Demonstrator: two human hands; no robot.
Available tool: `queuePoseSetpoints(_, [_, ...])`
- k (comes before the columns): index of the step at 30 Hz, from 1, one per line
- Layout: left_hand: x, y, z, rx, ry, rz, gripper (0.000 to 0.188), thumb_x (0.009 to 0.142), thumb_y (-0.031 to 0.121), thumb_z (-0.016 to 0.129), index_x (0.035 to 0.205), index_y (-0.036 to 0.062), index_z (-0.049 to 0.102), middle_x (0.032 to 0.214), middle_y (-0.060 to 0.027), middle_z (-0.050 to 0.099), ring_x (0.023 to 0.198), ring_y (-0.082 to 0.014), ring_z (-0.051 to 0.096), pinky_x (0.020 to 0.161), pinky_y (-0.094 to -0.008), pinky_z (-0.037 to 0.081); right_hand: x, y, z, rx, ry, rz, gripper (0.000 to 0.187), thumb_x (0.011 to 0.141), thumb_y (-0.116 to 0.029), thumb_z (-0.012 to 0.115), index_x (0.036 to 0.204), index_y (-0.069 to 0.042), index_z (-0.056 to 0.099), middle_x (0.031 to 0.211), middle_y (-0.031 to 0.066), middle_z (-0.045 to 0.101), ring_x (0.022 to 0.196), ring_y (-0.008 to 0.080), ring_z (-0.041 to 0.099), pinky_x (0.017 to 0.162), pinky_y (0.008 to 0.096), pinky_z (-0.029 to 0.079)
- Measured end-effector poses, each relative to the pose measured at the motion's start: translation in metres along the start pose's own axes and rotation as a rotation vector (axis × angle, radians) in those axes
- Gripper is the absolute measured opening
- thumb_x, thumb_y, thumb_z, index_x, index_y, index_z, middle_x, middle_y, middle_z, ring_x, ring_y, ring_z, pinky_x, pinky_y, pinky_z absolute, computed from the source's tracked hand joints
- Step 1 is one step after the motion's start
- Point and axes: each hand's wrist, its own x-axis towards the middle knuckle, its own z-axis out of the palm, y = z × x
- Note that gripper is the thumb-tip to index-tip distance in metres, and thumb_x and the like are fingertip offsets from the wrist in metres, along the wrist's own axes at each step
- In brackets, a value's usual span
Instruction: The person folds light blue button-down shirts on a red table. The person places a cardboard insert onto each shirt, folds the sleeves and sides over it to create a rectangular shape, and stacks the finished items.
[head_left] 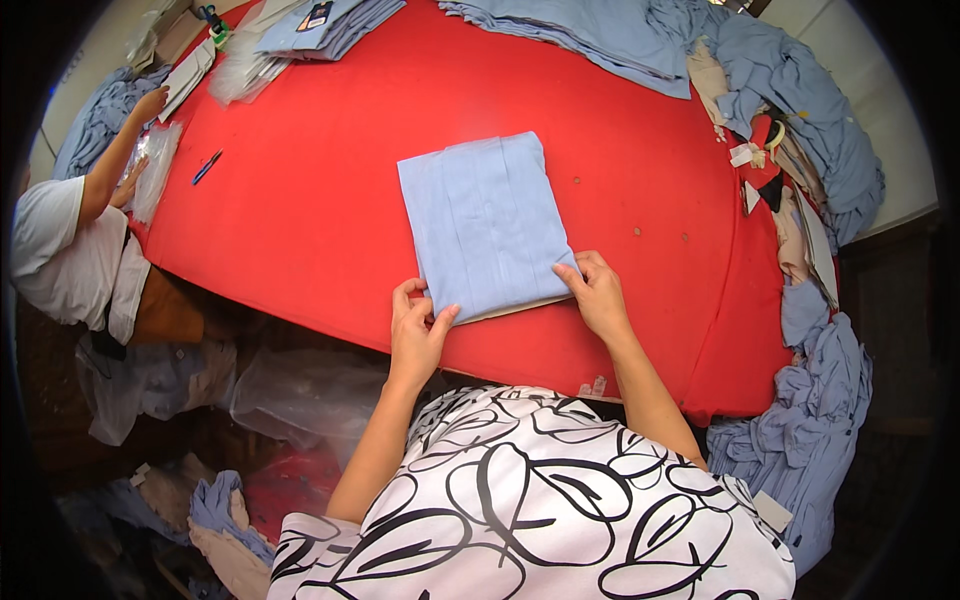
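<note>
Blue folded shirt (487, 226) lies pinched at its near corners by left grip (417, 327) and right grip (596, 291).

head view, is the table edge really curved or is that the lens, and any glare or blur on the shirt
Head view: fisheye bends the red table edge and blacks out the corners; the folded blue shirt is sharp, evenly lit, no glare; left hand and right hand at its near corners show no motion blur.
</note>
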Motion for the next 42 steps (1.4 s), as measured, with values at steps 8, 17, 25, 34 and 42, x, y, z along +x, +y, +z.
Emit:
queuePoseSetpoints(8, [-0.003, 0.004, 0.003, 0.002, 0.035, -0.031, 0.031, 0.082, 0.016, 0.078, 0.075, -0.0069, 0.058, 0.119, -0.0188, 0.051, 0.086, -0.0229, 0.056, 0.069, -0.0341, 0.049, -0.003, 0.008, 0.0, -0.043, -0.04, -0.033, 0.042, 0.084, -0.034, 0.074, 0.1, 0.004, 0.062, 0.099, 0.02, 0.062, 0.096, 0.0358, 0.06, 0.083, 0.0433, 0.046])
queuePoseSetpoints(17, [-0.015, 0.004, 0.0, 0.47, 0.053, 0.168, 0.055, 0.083, 0.019, 0.075, 0.132, 0.0071, 0.054, 0.105, -0.0167, 0.054, 0.093, -0.0325, 0.052, 0.08, -0.0419, 0.045, -0.005, -0.022, -0.013, 0.342, -0.232, 0.287, 0.04, 0.092, -0.009, 0.065, 0.124, -0.005, 0.042, 0.084, 0.0071, 0.06, 0.067, 0.0109, 0.059, 0.057, 0.0232, 0.048])
queuePoseSetpoints(25, [-0.042, 0.01, -0.01, 0.415, -0.071, 0.312, 0.054, 0.078, 0.018, 0.078, 0.128, 0.0127, 0.059, 0.105, -0.0113, 0.055, 0.096, -0.0282, 0.052, 0.087, -0.0416, 0.036, -0.014, -0.049, -0.034, 0.843, -0.274, 0.327, 0.028, 0.095, -0.004, 0.059, 0.122, 0.0, 0.053, 0.114, 0.013, 0.059, 0.074, 0.0191, 0.067, 0.065, 0.0284, 0.058])
queuePoseSetpoints(34, [0.009, 0.092, -0.074, 0.105, 0.22, 0.499, 0.029, 0.076, -0.005, 0.067, 0.103, 0.0024, 0.069, 0.103, -0.0132, 0.055, 0.095, -0.0285, 0.057, 0.084, -0.037, 0.047, -0.006, -0.122, -0.099, 0.826, -0.266, -0.086, 0.032, 0.09, -0.001, 0.062, 0.122, 0.003, 0.06, 0.109, 0.0116, 0.067, 0.088, 0.0186, 0.069, 0.079, 0.0309, 0.058])
queuePoseSetpoints(42, [0.146, 0.138, -0.067, -0.503, -0.265, 0.212, 0.03, 0.091, -0.002, 0.061, 0.121, -0.0021, 0.063, 0.112, -0.0094, 0.066, 0.098, -0.0121, 0.062, 0.086, -0.0252, 0.05, 0.096, -0.096, -0.138, 0.133, -0.105, -0.214, 0.024, 0.089, -0.014, 0.066, 0.108, 0.002, 0.067, 0.083, 0.0014, 0.061, 0.072, 0.01, 0.056, 0.067, 0.0248, 0.046])
